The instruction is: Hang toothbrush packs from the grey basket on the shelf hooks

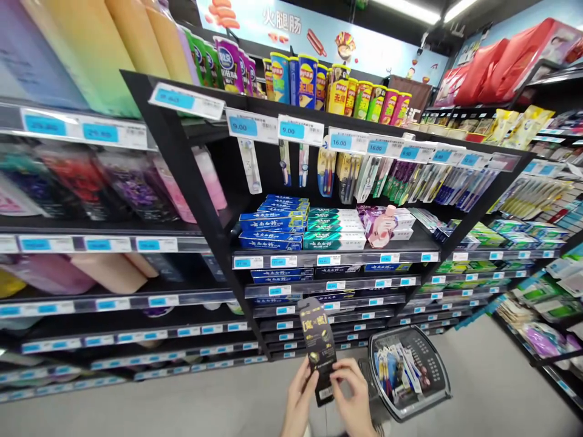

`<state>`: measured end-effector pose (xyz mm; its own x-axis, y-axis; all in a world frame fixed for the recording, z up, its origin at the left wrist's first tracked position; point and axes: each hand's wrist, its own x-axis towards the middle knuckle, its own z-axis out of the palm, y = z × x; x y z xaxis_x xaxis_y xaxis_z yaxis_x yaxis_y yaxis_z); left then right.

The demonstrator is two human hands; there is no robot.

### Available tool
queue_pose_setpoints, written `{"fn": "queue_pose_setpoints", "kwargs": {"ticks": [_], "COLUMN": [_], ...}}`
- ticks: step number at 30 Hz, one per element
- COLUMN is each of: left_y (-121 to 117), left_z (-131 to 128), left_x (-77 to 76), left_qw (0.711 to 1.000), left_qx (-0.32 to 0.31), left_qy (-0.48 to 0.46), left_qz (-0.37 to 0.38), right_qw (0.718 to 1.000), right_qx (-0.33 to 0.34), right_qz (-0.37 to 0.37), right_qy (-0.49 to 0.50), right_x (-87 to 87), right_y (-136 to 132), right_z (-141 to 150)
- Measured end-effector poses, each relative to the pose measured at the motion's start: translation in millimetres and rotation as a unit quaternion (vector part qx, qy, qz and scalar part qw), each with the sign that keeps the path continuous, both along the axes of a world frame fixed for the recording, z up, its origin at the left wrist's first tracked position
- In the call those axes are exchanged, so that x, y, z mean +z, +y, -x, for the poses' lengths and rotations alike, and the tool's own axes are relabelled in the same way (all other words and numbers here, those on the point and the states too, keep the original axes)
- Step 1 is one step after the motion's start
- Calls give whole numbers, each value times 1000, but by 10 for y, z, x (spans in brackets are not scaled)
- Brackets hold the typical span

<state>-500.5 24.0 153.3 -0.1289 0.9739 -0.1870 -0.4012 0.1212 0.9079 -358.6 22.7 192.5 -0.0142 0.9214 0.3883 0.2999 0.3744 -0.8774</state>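
Between my two hands is a black toothbrush box with a hanging tab and gold lettering, held upright and slightly tilted. My left hand grips its lower left edge with thumb and fingers. On the lower right edge, my right hand pinches the same box. Just right of my hands, a dark shopping basket holds several packaged toothbrushes.
Ahead stands a black shelf unit with hanging toothbrushes, blue toothpaste boxes and green-and-white toothpaste boxes. Chip cans line its top. Bottles and pouches fill the left shelves. Grey floor lies below.
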Motion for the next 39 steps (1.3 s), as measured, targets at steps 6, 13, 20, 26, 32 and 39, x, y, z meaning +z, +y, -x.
{"fn": "queue_pose_setpoints", "kwargs": {"ticks": [6,13,20,26,32,39], "left_y": [16,-18,-56,-57,-73,-83], "left_z": [7,33,33,35,47,58], "left_x": [78,75,14,-25,-43,-24], "left_qw": [999,999,1000,1000,1000,999], "left_qx": [14,16,10,16,21,33], "left_qy": [50,42,18,10,7,3], "left_qz": [-5,-12,-13,-8,-12,-3], "right_qw": [994,960,956,956,954,957], "right_qx": [-28,-23,-23,-21,-17,-18], "right_qz": [69,176,183,185,186,183], "right_qy": [78,218,228,227,235,225], "right_x": [-43,-94,-101,-71,-74,-120], "right_y": [12,7,-45,-44,-36,-40], "right_z": [-8,35,29,15,29,36]}}
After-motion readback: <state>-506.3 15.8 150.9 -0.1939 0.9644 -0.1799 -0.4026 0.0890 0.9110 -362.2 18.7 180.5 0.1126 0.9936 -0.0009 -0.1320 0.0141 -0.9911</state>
